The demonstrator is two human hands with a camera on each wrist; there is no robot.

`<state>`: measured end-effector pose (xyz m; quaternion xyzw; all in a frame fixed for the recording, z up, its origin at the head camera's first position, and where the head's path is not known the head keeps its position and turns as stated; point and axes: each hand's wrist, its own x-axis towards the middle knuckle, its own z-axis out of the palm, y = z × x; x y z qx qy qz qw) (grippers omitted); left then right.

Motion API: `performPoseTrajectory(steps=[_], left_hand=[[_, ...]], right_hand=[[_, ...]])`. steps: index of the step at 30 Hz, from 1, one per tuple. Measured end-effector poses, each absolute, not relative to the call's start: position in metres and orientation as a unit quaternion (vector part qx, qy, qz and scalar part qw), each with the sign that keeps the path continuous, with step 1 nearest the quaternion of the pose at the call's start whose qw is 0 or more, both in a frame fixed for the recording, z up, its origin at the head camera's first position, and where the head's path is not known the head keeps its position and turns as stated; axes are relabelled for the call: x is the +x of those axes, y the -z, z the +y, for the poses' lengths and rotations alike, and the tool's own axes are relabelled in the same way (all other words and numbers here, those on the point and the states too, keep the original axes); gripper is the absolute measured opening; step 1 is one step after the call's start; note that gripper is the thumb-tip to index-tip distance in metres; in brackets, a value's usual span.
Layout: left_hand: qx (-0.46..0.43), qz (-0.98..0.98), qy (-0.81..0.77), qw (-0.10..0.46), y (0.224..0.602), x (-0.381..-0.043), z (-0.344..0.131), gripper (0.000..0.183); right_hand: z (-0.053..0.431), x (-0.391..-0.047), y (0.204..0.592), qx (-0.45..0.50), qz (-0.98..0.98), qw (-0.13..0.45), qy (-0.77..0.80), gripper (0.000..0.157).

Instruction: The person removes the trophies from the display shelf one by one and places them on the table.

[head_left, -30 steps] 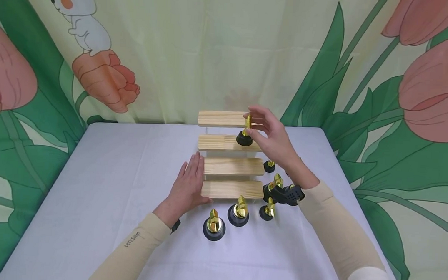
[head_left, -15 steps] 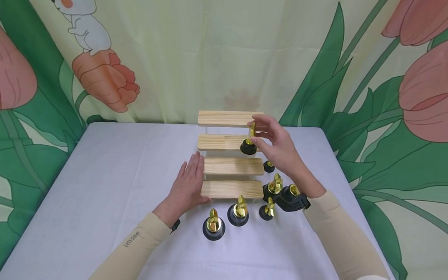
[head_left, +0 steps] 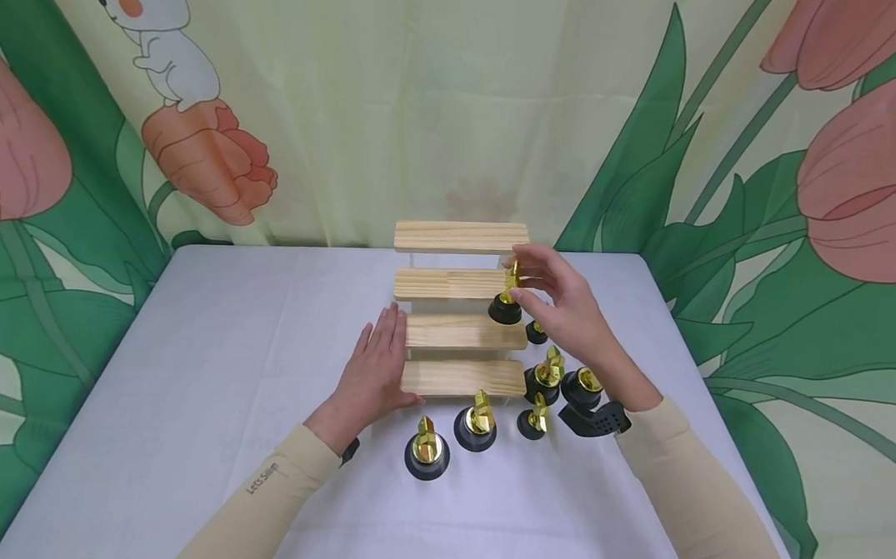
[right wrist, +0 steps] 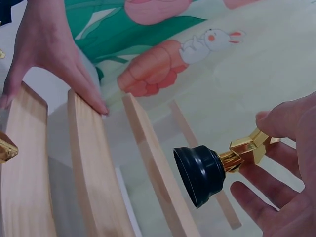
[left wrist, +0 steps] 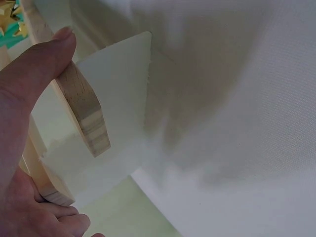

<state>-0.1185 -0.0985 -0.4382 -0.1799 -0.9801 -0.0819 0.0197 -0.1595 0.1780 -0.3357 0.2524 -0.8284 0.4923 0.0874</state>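
Note:
My right hand point(head_left: 556, 297) pinches a small gold trophy point(right wrist: 252, 147) by its top, between thumb and fingers. Its black base point(right wrist: 200, 175) hangs toward the planks in the right wrist view. From the head view, the trophy overlaps the right ends of the middle planks of a stepped wooden rack point(head_left: 464, 332). On the rack's left side lies my left hand point(head_left: 372, 368), fingers straight along the plank ends. The left wrist view has that thumb point(left wrist: 61, 44) against one plank point(left wrist: 84, 106) and the fingers by another plank end point(left wrist: 57, 190).
Two trophies stand before the rack, a larger one point(head_left: 479, 421) and another point(head_left: 426, 448) nearer me. Several more, including a small trophy point(head_left: 534, 418) and a darker-based one point(head_left: 583, 387), stand to its right. A printed curtain point(head_left: 463, 105) hangs behind the white-covered table point(head_left: 212, 344).
My right hand has brought the trophy toward me and slightly right, from over the upper planks to the third plank's right end. The left hand stays in place.

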Motion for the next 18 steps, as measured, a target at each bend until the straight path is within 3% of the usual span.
performPoseTrajectory(steps=[18], left_hand=[[-0.18, -0.98, 0.085, 0.024, 0.439, -0.119, -0.098, 0.141]], right_hand=[[0.199, -0.139, 0.344, 0.245, -0.838, 0.1, -0.477, 0.055]])
